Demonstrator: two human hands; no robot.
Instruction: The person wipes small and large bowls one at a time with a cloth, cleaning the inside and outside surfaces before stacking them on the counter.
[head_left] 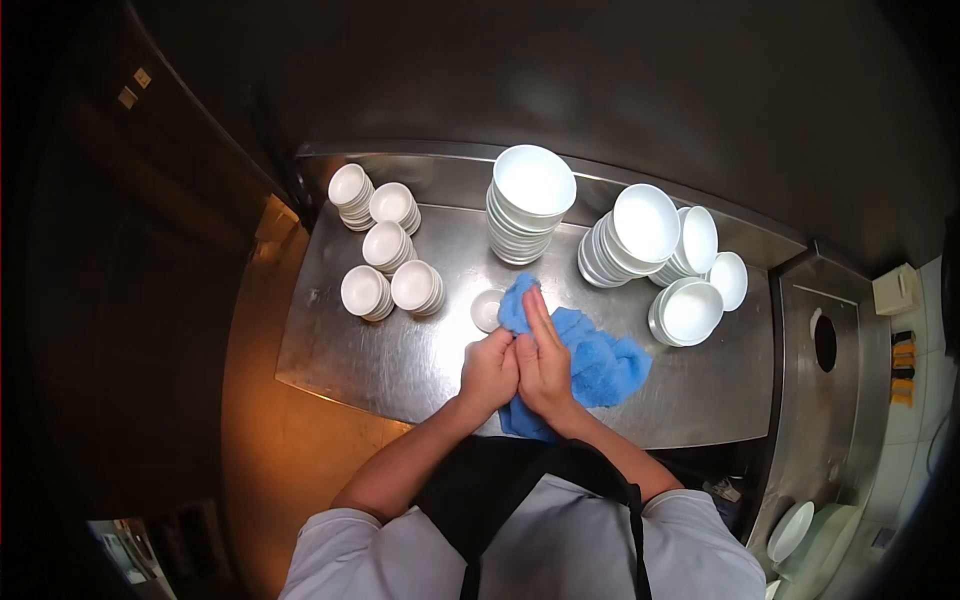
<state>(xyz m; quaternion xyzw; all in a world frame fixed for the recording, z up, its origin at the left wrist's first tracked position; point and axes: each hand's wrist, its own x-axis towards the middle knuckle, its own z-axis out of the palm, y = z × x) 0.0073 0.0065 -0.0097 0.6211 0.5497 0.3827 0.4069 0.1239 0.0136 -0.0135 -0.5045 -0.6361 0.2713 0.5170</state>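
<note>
Blue towel (pixel 612 368) lies bunched at centre frame, a fold raised against my right hand's (pixel 545 368) nearly straight fingers, perhaps for padding. My left hand (pixel 488 372) curls beside it; what either grips, I can't tell. Just beyond sits a small white dish (pixel 486 312). Bowl stacks (pixel 520 210) at upper centre nest, presumably saving room.
</note>
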